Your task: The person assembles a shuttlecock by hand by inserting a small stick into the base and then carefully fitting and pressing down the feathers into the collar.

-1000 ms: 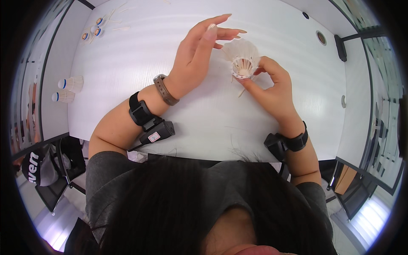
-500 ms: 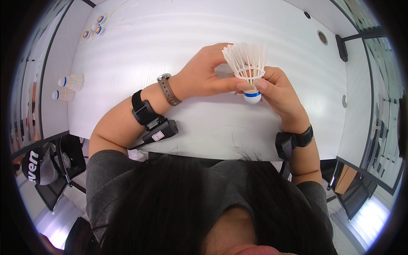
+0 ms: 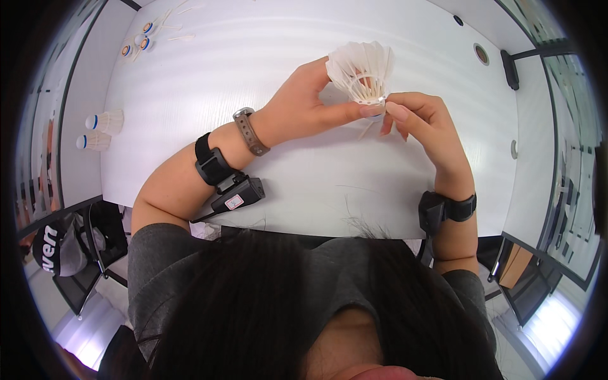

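A white feather shuttlecock (image 3: 361, 66) is held above the table, its feather skirt tilted up and away and its cork toward me. My left hand (image 3: 316, 107) is closed around it, thumb pressed near the base of the quills. At the cork end, my right hand (image 3: 424, 123) pinches with thumb and forefinger at the shuttlecock's right side. Fingers cover most of the cork, with only a bit of its blue band showing. A thin pale sliver (image 3: 365, 131) sticks out below the fingers; what it belongs to is unclear.
Two shuttlecocks (image 3: 109, 121) lie at the table's left edge. Several loose corks (image 3: 145, 44) and thin quill pieces (image 3: 182, 37) are at the far left. A black device (image 3: 239, 195) is by my left forearm. Low partitions (image 3: 82, 107) flank the white table (image 3: 304, 183).
The shuttlecock has tipped, so its skirt opens more toward view and its cork is now mostly hidden. My right hand has shifted slightly right and up, from the quills to the cork end.
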`<state>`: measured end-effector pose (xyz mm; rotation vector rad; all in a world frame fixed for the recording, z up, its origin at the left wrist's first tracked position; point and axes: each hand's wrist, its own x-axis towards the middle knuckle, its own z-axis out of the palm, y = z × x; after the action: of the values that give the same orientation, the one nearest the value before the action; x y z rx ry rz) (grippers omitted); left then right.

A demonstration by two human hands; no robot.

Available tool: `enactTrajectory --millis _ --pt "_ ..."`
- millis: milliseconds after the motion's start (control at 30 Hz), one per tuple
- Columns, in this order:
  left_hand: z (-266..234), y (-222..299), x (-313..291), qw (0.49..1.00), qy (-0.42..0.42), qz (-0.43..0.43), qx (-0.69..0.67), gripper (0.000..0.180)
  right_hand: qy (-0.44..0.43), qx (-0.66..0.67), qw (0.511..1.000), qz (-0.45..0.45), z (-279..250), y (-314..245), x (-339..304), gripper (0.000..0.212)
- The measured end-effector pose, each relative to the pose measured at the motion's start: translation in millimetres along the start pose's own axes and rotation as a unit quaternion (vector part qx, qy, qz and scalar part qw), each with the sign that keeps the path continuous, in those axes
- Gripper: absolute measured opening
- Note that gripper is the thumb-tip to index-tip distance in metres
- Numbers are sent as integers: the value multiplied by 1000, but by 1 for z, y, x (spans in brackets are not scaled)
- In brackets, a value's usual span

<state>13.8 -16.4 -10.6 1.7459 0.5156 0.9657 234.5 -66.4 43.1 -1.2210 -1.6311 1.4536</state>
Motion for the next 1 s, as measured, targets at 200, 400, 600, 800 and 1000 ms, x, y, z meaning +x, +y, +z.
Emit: enactTrajectory --millis 200,400,600,800,1000 --pt "0 2 1 998 39 10 44 36 56 -40 996 -51 -16 0 -3 24" --pt "-1 -2 3 990 117 49 67 34 132 -347 916 -154 -6 23 2 29" --pt "-1 -4 5 987 127 50 79 34 1 -441 877 -191 14 17 -1 35" --pt "-2 -6 11 979 152 27 132 38 -9 -464 865 -192 10 19 -4 50" --pt "-4 -3 18 966 139 47 215 39 -28 -411 890 -194 7 24 -5 49"
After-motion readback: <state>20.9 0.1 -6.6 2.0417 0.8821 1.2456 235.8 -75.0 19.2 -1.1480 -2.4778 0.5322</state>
